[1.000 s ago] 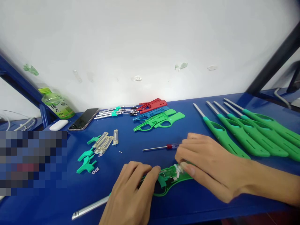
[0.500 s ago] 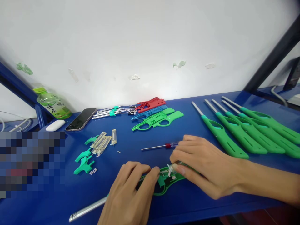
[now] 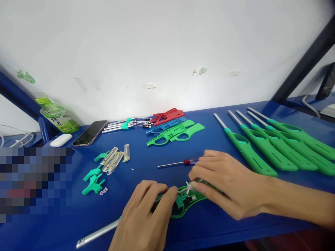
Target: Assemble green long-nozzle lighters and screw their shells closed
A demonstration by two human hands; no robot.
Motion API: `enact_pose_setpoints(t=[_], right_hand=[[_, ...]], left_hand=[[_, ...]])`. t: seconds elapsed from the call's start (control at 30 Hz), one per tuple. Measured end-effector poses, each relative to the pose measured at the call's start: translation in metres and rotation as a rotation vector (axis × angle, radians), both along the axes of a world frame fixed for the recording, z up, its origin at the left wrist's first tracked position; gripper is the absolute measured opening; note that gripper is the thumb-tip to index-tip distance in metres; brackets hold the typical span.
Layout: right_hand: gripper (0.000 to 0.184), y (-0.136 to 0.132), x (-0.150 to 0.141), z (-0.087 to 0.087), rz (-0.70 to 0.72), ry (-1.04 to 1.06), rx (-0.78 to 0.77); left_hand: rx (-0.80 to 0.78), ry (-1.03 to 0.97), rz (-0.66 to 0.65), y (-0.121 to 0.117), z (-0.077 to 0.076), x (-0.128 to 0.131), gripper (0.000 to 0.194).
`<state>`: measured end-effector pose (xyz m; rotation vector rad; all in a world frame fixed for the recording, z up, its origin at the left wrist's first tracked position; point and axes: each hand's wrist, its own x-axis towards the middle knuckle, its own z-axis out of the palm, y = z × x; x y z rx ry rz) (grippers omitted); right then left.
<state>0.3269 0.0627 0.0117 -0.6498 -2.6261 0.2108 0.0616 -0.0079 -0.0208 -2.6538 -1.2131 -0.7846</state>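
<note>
Our left hand point(image 3: 146, 212) is bent over the open green shell point(image 3: 184, 212), with its fingers close together, but we cannot tell if it pinches the shell or only presses on it. Our right hand point(image 3: 222, 181) pinches a clear part point(image 3: 193, 185) between its thumb and bent fingers, at the wider end of the shell. The shell is right in front of us, low in the view, on or just over the blue table point(image 3: 146, 164), and its long metal tube point(image 3: 98, 233) points out to the left. Inside it we can see a blue-green piece point(image 3: 179, 201), and a little white bit point(image 3: 188, 188) pokes out by our right thumb. To do this well, we think we should hold the shell flat and steady with our left hand, so the loose insides don't hop out. We should hold the clear part by its sides and be gentle, because the white bit looks thin and might bend or snap. Slow, small moves seem best, with no hard push. Our right fingers hide much of the clear part, so we should peek around them. The screwdriver point(image 3: 186, 162) lies just past our right hand, so we should take care not to bump it.
</note>
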Motion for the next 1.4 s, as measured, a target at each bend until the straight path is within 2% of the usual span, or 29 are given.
enact_pose_setpoints(t=[0.47,0.67,0.97,1.2,1.4], right_hand=[[0.03,-0.0014,-0.0008,0.0008,-0.018,-0.017,0.032],[0.032,0.0006,-0.0019,0.0026,-0.018,-0.019,0.044],[0.032,-0.0012,-0.0008,0.0031,-0.008,-0.018,0.056],[0.033,-0.001,-0.0014,0.0032,-0.002,-0.012,0.066],[0.033,-0.0009,-0.0013,0.0026,-0.006,-0.015,0.072]], left_hand=[[0.051,0.032,-0.019,0.0001,0.0,-0.001,0.037],[0.015,0.062,-0.008,0.0,-0.0031,-0.0036,0.038],[0.063,0.019,-0.022,0.003,0.0041,0.0023,0.035],[0.078,-0.012,-0.005,0.0027,0.0037,0.0026,0.034],[0.054,0.045,-0.021,0.0017,0.0024,-0.0007,0.035]])
